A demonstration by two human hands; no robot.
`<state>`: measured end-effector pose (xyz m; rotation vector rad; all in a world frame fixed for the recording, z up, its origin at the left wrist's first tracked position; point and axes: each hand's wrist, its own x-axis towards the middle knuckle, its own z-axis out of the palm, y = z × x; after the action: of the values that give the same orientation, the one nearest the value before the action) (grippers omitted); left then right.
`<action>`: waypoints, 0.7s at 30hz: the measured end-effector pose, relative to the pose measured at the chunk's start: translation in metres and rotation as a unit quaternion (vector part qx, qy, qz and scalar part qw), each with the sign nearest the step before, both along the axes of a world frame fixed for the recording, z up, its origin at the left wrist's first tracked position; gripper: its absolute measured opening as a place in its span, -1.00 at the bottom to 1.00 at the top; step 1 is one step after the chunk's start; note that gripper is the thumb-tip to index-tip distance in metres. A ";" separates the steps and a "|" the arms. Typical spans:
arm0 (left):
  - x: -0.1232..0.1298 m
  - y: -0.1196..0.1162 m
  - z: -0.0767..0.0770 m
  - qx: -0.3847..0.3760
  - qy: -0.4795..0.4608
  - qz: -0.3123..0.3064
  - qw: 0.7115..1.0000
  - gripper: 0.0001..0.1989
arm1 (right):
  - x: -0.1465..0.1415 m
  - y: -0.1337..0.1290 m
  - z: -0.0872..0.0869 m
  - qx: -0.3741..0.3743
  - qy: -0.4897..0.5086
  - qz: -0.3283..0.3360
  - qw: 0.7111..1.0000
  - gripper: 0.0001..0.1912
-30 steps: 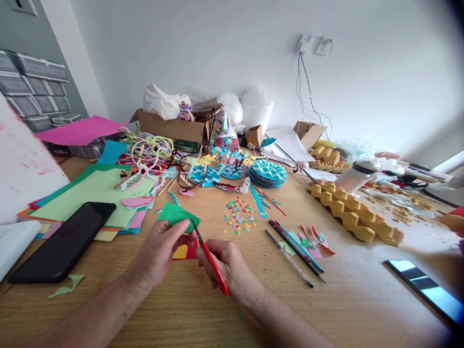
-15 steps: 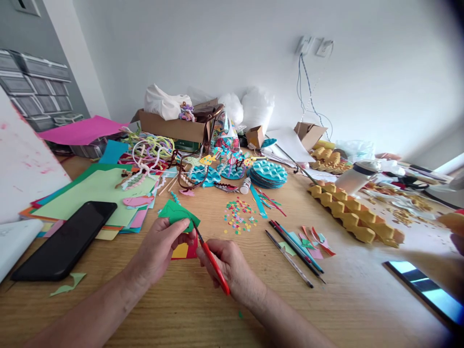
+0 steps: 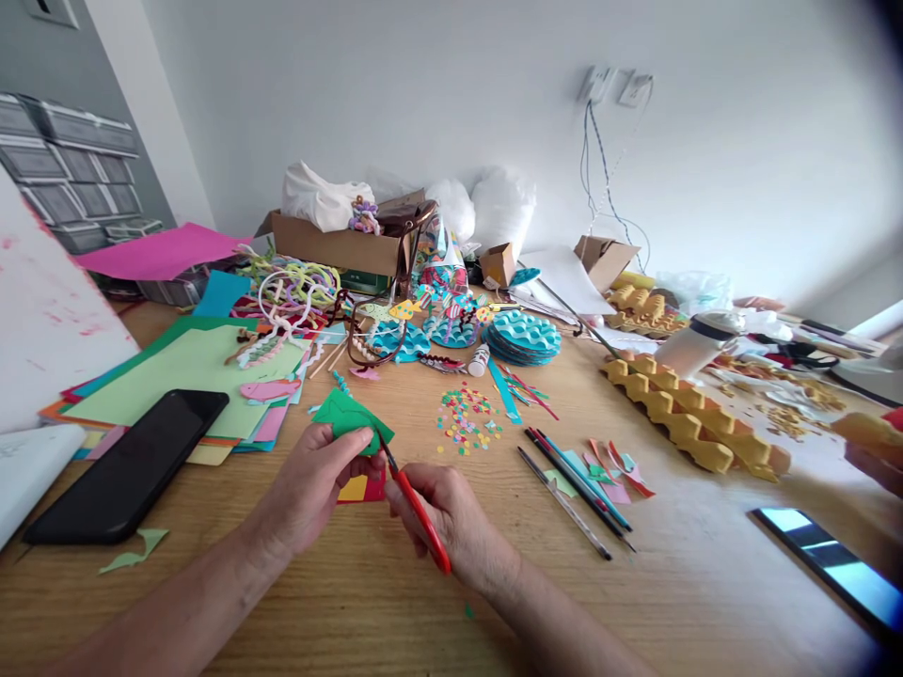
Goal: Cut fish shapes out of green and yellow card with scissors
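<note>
My left hand (image 3: 314, 489) pinches a piece of green paper (image 3: 345, 414) between thumb and fingers, above the table. Dark lines are drawn on the paper. In my right hand (image 3: 455, 527) is a pair of scissors (image 3: 421, 517) with red handles, its blades at the right edge of the green paper. How far the blades are parted I cannot tell. Beneath my hands lies red and yellow paper (image 3: 363, 489), partly hidden by the left fingers. Paper confetti (image 3: 469, 418) is spread on the table beyond my right hand.
A black phone (image 3: 131, 465) and stacked coloured paper (image 3: 190, 376) lie at left. Pencils and a brush (image 3: 578, 480) lie right of my hands, near paper scraps (image 3: 613, 470). Yellow egg cartons (image 3: 691, 414), another phone (image 3: 832, 564) and another person's hand (image 3: 875, 461) are farther right.
The other person's hand at the right edge shows more, with a yellow piece in it. My hands and the scissors hold nearly the same place on the green paper.
</note>
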<state>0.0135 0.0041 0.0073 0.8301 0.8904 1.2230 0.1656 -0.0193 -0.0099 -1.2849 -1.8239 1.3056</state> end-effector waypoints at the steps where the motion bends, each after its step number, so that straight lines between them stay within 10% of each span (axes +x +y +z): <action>1: 0.000 0.000 0.000 0.000 -0.001 -0.001 1.000 -0.88 | 0.000 0.000 0.000 0.001 -0.001 0.001 1.000 -0.46; 21: -0.008 0.005 -0.004 0.009 0.006 -0.035 0.999 -0.90 | 0.001 0.002 0.003 0.050 -0.023 0.001 0.998 -0.47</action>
<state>0.0054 0.0088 0.0036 0.8761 0.8540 1.1682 0.1665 -0.0175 -0.0066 -1.2694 -1.8984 1.1790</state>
